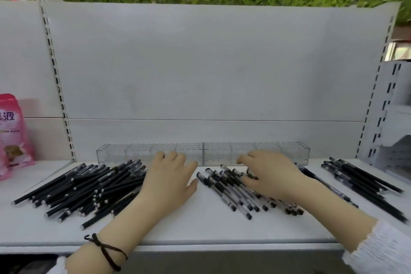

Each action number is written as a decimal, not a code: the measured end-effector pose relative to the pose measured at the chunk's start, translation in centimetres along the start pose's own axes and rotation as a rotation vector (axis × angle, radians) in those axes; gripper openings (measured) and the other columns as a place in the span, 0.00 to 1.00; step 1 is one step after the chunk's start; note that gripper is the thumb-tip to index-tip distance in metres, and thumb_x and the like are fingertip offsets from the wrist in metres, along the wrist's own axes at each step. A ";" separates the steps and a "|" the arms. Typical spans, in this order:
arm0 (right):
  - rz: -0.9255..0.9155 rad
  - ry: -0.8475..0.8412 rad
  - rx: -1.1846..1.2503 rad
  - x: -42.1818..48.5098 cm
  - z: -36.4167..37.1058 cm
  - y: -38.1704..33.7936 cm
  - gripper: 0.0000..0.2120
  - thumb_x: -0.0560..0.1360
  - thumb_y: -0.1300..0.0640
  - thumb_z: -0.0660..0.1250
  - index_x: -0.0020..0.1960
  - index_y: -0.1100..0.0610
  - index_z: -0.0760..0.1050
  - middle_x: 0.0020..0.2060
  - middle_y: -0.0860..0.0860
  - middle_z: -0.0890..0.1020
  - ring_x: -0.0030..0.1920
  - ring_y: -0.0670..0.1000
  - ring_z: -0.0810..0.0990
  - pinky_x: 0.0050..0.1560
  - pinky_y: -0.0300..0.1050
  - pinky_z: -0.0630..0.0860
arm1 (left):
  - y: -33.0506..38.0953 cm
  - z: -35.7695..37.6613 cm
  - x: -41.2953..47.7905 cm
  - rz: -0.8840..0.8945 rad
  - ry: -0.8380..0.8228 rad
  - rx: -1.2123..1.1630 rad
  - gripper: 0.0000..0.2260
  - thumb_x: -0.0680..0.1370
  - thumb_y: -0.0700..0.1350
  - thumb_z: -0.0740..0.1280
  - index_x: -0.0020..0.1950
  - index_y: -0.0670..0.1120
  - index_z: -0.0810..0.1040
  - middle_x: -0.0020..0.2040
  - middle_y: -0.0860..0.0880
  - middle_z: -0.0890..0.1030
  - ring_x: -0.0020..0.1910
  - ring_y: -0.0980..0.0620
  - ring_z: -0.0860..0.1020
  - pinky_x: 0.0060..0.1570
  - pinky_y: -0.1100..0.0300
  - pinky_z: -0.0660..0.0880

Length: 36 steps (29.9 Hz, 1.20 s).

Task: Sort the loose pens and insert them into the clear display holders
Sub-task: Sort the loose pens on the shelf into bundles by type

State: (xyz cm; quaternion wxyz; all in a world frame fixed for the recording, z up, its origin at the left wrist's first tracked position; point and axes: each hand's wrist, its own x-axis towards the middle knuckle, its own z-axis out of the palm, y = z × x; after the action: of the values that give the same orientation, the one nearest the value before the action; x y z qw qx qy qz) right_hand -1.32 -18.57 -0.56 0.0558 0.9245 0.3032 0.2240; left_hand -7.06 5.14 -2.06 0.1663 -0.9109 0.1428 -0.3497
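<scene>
Loosely curved and palm down, the person's left hand (169, 181) holds nothing that I can see. Its fingertips reach toward the long row of clear plastic display holders (291, 153) and its thumb juts out sideways. The right hand (270, 176) arches over pens with its fingers bent down onto them, and I cannot tell whether it has pinched one or is only raking them together. Just in front of the holders, under that hand, lies a fan of clear-barrelled pens with black caps (224, 191). In front of the holders' left end sits a big heap of matte black pens (77, 187), and out past their right end a smaller bunch of slim black pens (360, 182). The holders stand at the back of the flat white shelf (200, 227), and no pen stands in them that I can make out. A pink printed packet (13, 135) stands well to their left. To my eye the sorting is mostly done and filling has not begun. Next, one pen must be singled out, stood upright and lined up over a narrow cell.
</scene>
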 end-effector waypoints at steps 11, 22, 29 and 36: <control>0.159 -0.012 -0.062 -8.0 -2.5 12.8 0.20 0.79 0.41 0.55 0.69 0.45 0.65 0.58 0.45 0.75 0.55 0.50 0.77 0.42 0.43 0.71 | 11.6 -1.0 8.1 0.043 -0.068 -0.115 0.19 0.79 0.61 0.51 0.59 0.51 0.72 0.50 0.50 0.77 0.52 0.46 0.73 0.53 0.50 0.65; 0.202 -0.097 -0.042 -11.7 -2.2 22.3 0.18 0.79 0.42 0.56 0.67 0.45 0.68 0.57 0.44 0.75 0.53 0.48 0.76 0.42 0.43 0.72 | 21.9 -2.3 16.7 0.010 -0.018 -0.180 0.16 0.79 0.58 0.54 0.58 0.50 0.72 0.47 0.49 0.76 0.48 0.47 0.72 0.43 0.54 0.60; 0.198 -0.203 0.074 -9.3 -1.1 24.5 0.18 0.78 0.41 0.59 0.65 0.45 0.70 0.58 0.45 0.76 0.55 0.48 0.75 0.41 0.43 0.67 | 25.0 -0.8 19.7 -0.034 -0.029 -0.173 0.16 0.79 0.59 0.54 0.55 0.49 0.71 0.45 0.50 0.76 0.42 0.48 0.69 0.40 0.54 0.59; 0.228 -0.293 0.269 -7.3 0.3 25.3 0.11 0.74 0.42 0.67 0.46 0.49 0.77 0.39 0.43 0.77 0.39 0.43 0.74 0.32 0.39 0.65 | 24.4 1.9 19.2 -0.120 -0.089 -0.341 0.17 0.78 0.61 0.56 0.57 0.53 0.73 0.50 0.54 0.80 0.52 0.50 0.76 0.46 0.56 0.67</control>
State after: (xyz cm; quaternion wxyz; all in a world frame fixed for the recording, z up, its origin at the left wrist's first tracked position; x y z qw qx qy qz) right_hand 7.20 -43.35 2.43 -0.0503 0.9745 0.2128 0.0498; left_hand 4.47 -23.74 -1.88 -0.0057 -0.9473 0.1379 -0.2892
